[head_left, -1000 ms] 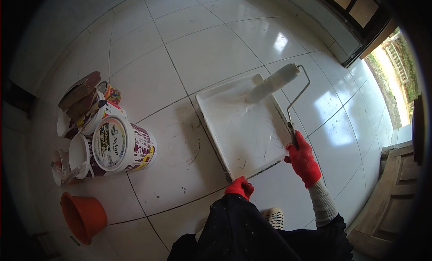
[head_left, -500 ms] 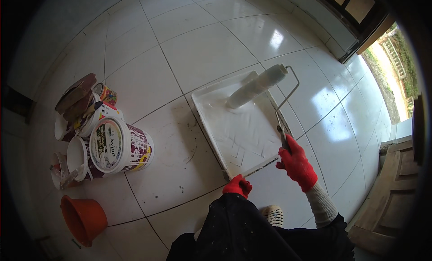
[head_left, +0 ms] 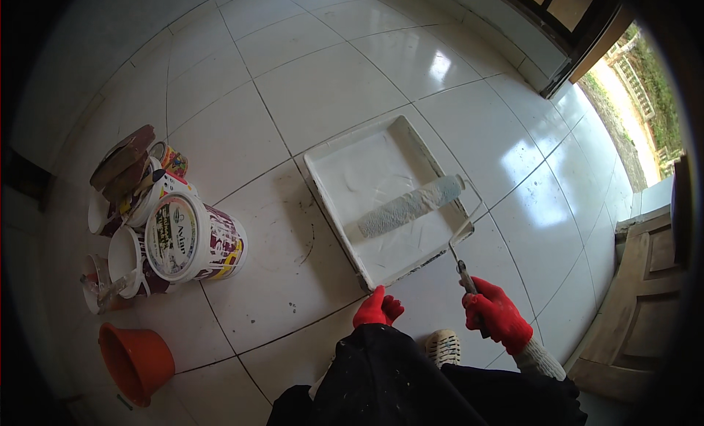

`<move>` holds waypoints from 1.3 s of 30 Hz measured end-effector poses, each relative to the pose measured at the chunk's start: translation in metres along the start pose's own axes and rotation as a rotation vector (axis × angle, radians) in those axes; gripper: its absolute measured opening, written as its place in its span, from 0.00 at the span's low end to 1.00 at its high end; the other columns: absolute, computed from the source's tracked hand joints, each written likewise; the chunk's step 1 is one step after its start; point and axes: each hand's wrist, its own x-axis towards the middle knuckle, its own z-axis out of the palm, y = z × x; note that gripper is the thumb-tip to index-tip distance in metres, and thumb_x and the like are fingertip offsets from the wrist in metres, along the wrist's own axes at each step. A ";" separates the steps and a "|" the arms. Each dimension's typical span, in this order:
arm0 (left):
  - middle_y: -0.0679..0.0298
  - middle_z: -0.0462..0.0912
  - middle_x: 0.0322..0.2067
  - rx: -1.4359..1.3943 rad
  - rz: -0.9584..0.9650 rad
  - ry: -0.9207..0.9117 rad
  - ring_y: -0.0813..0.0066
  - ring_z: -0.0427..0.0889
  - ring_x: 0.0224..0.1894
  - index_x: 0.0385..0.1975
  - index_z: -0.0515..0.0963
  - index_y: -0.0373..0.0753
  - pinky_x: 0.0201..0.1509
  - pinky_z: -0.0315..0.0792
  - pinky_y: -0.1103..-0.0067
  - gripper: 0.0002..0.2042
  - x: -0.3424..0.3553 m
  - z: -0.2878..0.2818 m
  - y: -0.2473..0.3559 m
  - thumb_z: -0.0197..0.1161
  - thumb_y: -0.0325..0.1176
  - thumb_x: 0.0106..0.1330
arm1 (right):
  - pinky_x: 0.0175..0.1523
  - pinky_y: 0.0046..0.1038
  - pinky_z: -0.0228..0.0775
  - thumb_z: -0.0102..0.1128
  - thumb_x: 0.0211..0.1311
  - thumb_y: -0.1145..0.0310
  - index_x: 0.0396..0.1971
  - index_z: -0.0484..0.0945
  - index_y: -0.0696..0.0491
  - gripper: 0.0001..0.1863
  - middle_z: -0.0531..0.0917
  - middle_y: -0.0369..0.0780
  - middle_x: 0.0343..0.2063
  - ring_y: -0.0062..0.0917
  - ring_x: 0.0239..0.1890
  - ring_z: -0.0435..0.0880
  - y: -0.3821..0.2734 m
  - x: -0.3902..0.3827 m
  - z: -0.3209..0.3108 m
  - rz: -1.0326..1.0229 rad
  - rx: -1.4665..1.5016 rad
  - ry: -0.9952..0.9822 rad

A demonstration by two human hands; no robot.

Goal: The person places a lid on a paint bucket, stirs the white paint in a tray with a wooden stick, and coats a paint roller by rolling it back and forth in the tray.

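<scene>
My right hand point(head_left: 499, 313), in a red glove, is closed round the handle of a paint roller point(head_left: 412, 206). The roller's long sleeve, wet with whitish paint, lies slantwise across the near half of a white paint tray point(head_left: 339, 228), its wire frame reaching over the tray's right edge. My left hand point(head_left: 378, 308), also red-gloved, is at the tray's near left corner. Its thumb is against the rim and its fingers are curled; part of the grip is hidden. Pale paint coats the tray's bottom.
On the left stand a lidded paint bucket point(head_left: 227, 242), several open buckets and tubs, and an orange bucket point(head_left: 139, 363). A wooden panelled door point(head_left: 638, 301) is at the right, near an opening to the outdoors. My shoe point(head_left: 443, 348) stands close below the tray.
My right hand has drawn the roller nearer, from the tray's far end to its near half, and moved slightly right and down. My left thumb now points up at the tray's corner.
</scene>
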 end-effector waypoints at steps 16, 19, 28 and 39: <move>0.63 0.76 0.31 0.343 0.298 -0.132 0.73 0.79 0.21 0.67 0.62 0.47 0.27 0.82 0.73 0.28 0.005 -0.009 0.002 0.61 0.34 0.68 | 0.32 0.23 0.73 0.49 0.71 0.63 0.63 0.64 0.62 0.26 0.76 0.36 0.31 0.18 0.24 0.76 0.020 -0.013 -0.012 0.143 0.009 -0.106; 0.64 0.76 0.29 0.332 0.279 -0.114 0.73 0.79 0.21 0.70 0.60 0.50 0.27 0.82 0.73 0.29 0.005 -0.005 0.008 0.60 0.35 0.69 | 0.43 0.26 0.81 0.46 0.73 0.61 0.58 0.67 0.62 0.23 0.75 0.36 0.32 0.17 0.27 0.74 -0.006 -0.001 -0.001 0.120 -0.152 -0.116; 0.63 0.74 0.24 0.382 0.250 -0.128 0.73 0.77 0.17 0.73 0.54 0.57 0.23 0.80 0.72 0.33 0.011 -0.001 0.017 0.58 0.32 0.69 | 0.41 0.25 0.79 0.44 0.74 0.61 0.43 0.70 0.59 0.15 0.70 0.33 0.27 0.14 0.27 0.70 -0.021 0.069 0.016 0.009 -0.045 -0.165; 0.65 0.74 0.22 0.385 0.194 -0.092 0.75 0.74 0.16 0.74 0.53 0.60 0.21 0.77 0.75 0.35 0.003 0.007 0.021 0.58 0.30 0.68 | 0.38 0.24 0.76 0.45 0.73 0.65 0.36 0.68 0.56 0.10 0.68 0.33 0.28 0.15 0.26 0.68 -0.030 0.117 0.035 -0.072 0.010 -0.154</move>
